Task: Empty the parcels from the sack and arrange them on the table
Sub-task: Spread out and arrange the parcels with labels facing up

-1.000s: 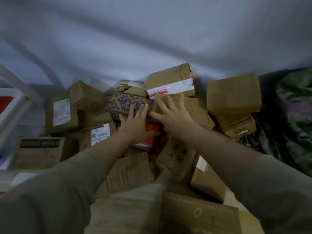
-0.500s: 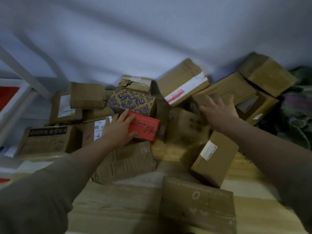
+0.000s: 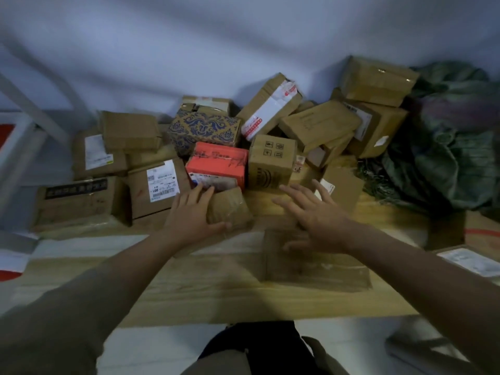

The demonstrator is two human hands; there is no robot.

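Many brown cardboard parcels lie heaped along the back of the wooden table point(image 3: 216, 290). Among them are a red box point(image 3: 219, 163), a blue-patterned box point(image 3: 205, 128) and a box with printed symbols point(image 3: 272, 161). My left hand point(image 3: 192, 212) rests, fingers out, on the left side of a brown taped parcel point(image 3: 232, 209) just in front of the red box, with its thumb along the near edge. My right hand point(image 3: 316, 212) hovers with spread fingers over a flat brown parcel point(image 3: 313, 263) and holds nothing. The crumpled green sack point(image 3: 454, 147) lies at the right.
A pale wall stands right behind the pile. A white frame point(image 3: 19, 147) stands at the left edge. At the far right lie a box with red tape point(image 3: 481, 234) and a labelled parcel point(image 3: 470, 261). My dark-clothed legs show below the table's near edge.
My left hand has left the red box and drawn back onto the taped parcel. My right hand has pulled back from the rear right boxes to above the flat parcel. The view has widened.
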